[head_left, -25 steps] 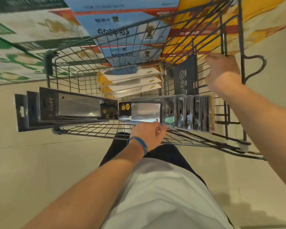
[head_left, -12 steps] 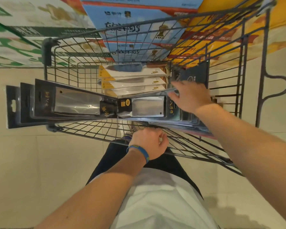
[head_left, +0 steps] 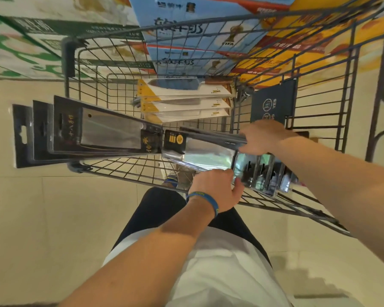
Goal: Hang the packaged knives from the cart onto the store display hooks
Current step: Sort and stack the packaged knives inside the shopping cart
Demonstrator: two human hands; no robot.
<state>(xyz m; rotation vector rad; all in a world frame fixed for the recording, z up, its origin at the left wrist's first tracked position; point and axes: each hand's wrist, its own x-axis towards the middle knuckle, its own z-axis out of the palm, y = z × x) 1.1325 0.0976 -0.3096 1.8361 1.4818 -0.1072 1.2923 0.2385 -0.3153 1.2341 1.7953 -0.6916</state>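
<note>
Both right hand [head_left: 262,138] and left hand [head_left: 217,191] grasp 1 packaged cleaver [head_left: 208,154] by opposite edges in the wire cart [head_left: 111,166], likely steadying it to lift out for hanging.

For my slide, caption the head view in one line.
Restocking: left hand and right hand grip bundled packaged knives at the wire cart.

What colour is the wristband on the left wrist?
Blue wristband, clearest in the head view.
</note>
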